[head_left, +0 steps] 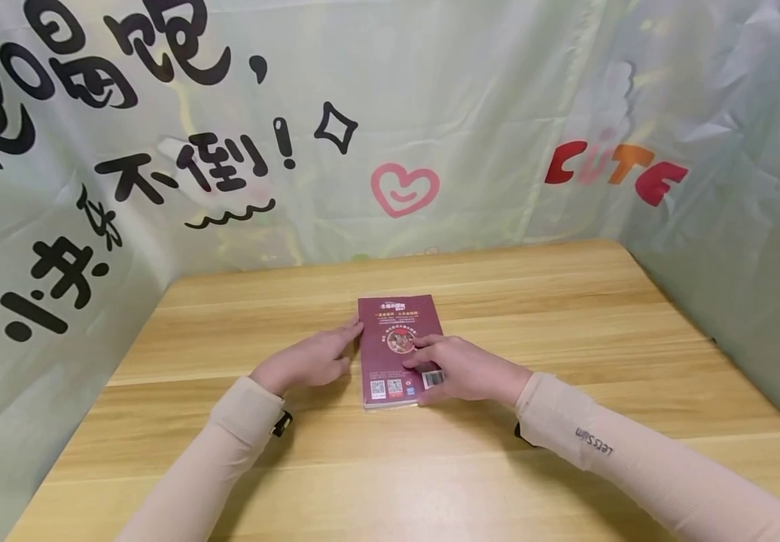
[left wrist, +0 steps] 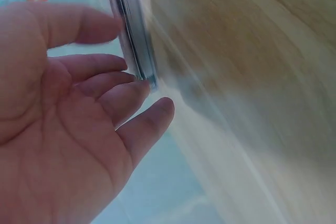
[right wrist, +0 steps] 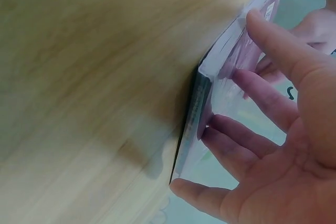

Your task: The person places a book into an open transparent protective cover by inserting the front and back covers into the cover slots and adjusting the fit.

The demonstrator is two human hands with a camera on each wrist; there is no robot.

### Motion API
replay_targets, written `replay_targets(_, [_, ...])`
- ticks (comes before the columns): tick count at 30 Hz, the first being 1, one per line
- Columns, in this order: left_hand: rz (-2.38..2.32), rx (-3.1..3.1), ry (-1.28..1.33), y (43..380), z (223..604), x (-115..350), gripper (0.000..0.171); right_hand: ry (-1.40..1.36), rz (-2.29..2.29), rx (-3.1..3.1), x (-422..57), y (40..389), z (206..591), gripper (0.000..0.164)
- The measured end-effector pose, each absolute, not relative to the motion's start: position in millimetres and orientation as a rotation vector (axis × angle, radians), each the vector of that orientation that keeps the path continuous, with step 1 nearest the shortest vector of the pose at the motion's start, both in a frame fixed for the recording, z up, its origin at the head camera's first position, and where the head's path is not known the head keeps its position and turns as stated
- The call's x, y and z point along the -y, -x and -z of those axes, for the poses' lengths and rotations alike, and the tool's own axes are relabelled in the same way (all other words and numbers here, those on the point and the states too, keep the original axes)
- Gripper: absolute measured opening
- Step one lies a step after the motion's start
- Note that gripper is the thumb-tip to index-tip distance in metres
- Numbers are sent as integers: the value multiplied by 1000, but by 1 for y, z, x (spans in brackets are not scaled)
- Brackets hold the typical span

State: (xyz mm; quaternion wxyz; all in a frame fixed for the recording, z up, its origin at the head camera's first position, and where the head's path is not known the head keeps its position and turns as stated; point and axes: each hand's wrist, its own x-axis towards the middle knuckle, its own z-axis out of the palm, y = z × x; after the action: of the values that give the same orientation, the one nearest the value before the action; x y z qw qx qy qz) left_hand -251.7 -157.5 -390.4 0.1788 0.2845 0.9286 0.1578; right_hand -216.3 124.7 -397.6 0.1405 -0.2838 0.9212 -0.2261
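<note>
A maroon book in glossy clear wrap lies flat on the wooden table, with printed text, a round picture, QR codes and a barcode on its upper side. At its left edge is my left hand, fingertips against the side and fingers loosely extended. My right hand rests over the lower right of the cover, fingers spread and thumb near the bottom edge. In the right wrist view, the book's spine and pale page edges show beside the spread fingers. The left wrist view shows the book edge-on at the left fingertips.
The wooden table extends around the book on all sides. Behind and beside it hangs a pale fabric curtain with black characters, a pink heart and the coloured word CUTE. Both wrists wear dark straps under beige sleeves.
</note>
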Motion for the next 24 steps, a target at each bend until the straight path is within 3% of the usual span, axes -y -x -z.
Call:
replay_targets(3, [-462, -2622, -795, 253, 392, 156, 68, 814, 655, -2660, -124, 216, 397, 64])
replay_targets(11, [-463, -2590, -758, 254, 395, 154, 98, 789, 702, -2651, -123, 220, 399, 63])
replay_targets(24, [-435, -2586, -724, 261, 393, 144, 101, 753, 713, -2622, -130, 229, 397, 62])
